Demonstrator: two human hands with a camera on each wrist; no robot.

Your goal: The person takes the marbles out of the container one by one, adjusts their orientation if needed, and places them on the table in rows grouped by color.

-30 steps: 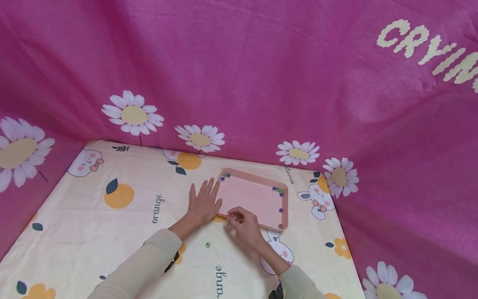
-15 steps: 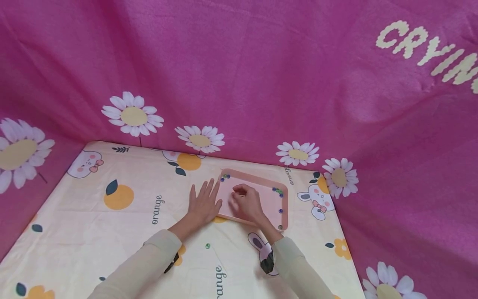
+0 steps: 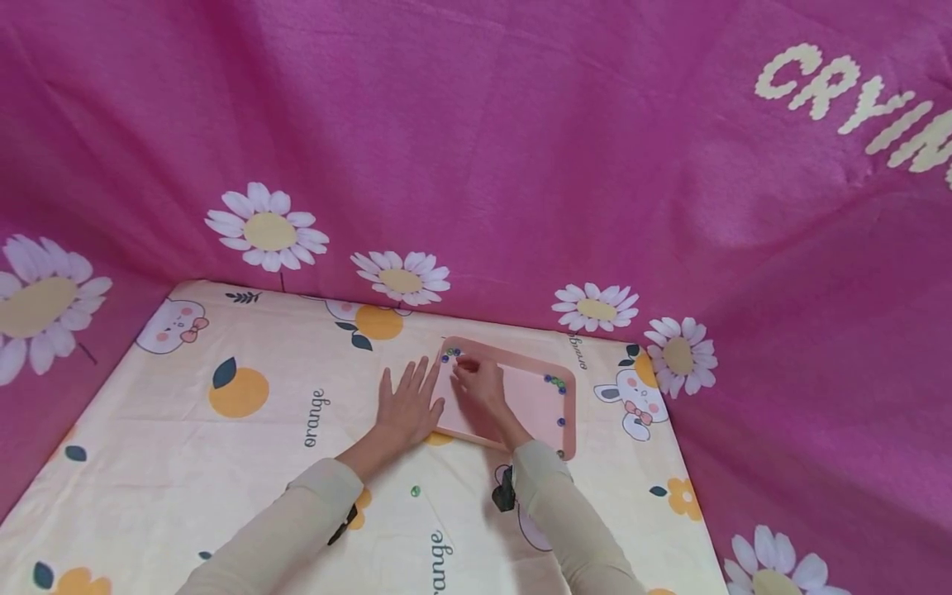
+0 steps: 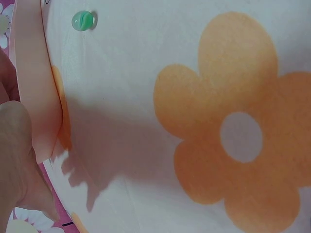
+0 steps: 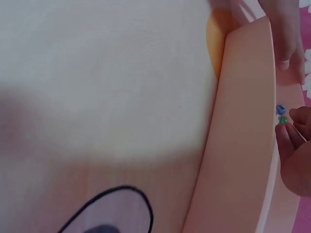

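Though cut off at the right, reads "CRYIN" across the magenta backdrop [image 3: 476, 149] and "orange" on the printed tabletop [image 3: 186, 471]. With the left hand [image 3: 405, 405], rests beside the pink tray's [image 3: 530, 405] left edge, fingers spread straight, holding nothing. With the right hand [image 3: 483, 387], reaches over the tray's near edge, fingers curled together beside the marbles [image 3: 449, 353] in its far left corner; cannot tell whether gripping one. Shows other marbles [image 3: 561, 422] along the right edge, plus a green marble [image 3: 416, 491] on the tabletop.
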